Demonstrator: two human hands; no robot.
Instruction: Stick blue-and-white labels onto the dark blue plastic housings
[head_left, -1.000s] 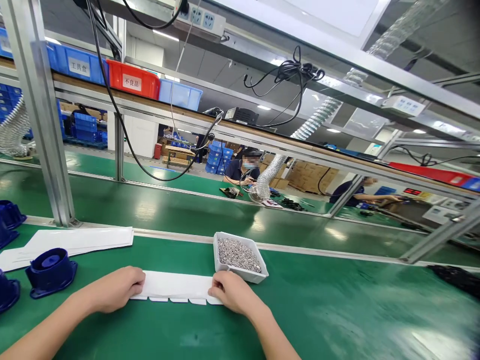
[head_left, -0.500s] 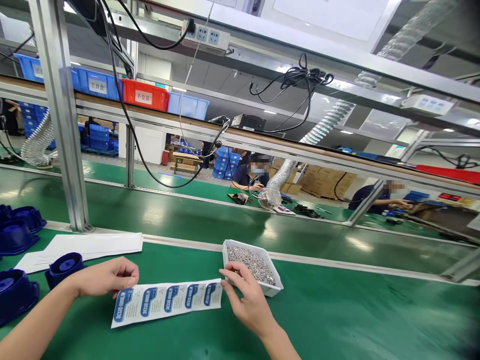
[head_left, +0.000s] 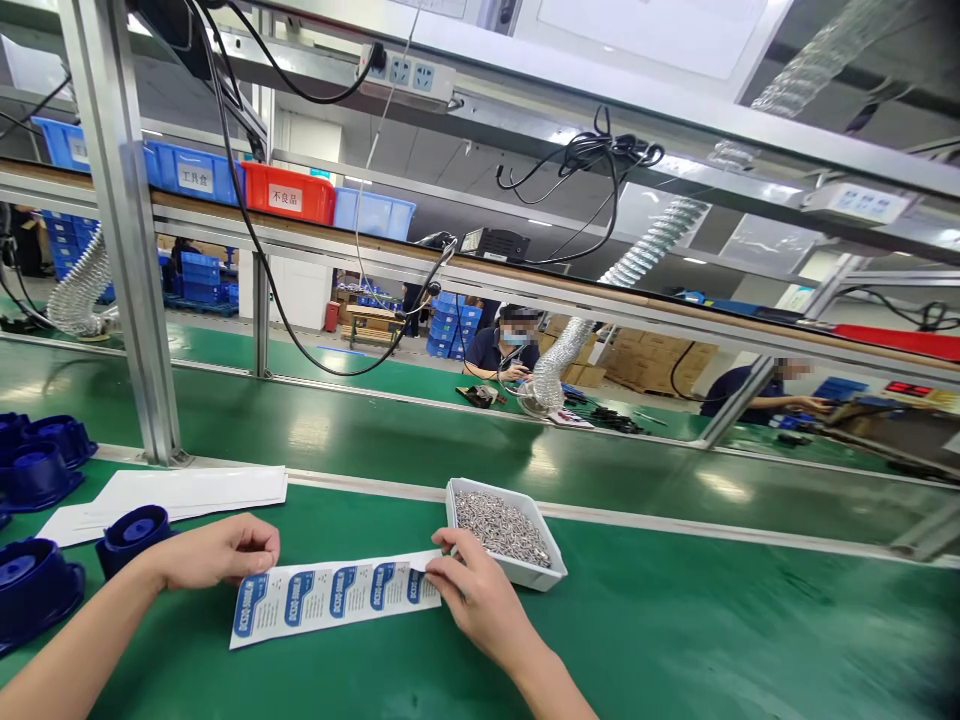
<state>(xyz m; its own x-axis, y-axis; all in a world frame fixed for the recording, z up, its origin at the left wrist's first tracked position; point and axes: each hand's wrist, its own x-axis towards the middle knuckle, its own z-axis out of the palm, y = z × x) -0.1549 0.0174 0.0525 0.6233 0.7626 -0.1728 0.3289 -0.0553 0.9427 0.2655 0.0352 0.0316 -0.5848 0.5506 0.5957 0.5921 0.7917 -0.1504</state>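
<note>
Head view showed the label strip [head_left: 337, 597] left of the parts tray [head_left: 534, 576], turned from blank to printed side up, exposing its print, while left hand [head_left: 210, 553] and right hand [head_left: 480, 600] grasped opposite ends between fingers [head_left: 460, 545].

At upper left, a metal post [head_left: 120, 240] rises before a shelf where 1 red bin [head_left: 289, 192] with a white label sits between a blue bin [head_left: 191, 172] and a paler blue bin [head_left: 373, 213]. Top centre, a power strip [head_left: 411, 80] is fixed to a beam; to its right hangs a bundled black cable [head_left: 604, 155]. A ribbed duct [head_left: 652, 240] slants down right of centre. Beyond the shelf are 2 co-workers: 1 masked person [head_left: 495, 350] at mid-frame, near stacked blue crates [head_left: 454, 325], and 1 person [head_left: 739, 390] at right. Cardboard boxes [head_left: 652, 360] stand between them.
</note>
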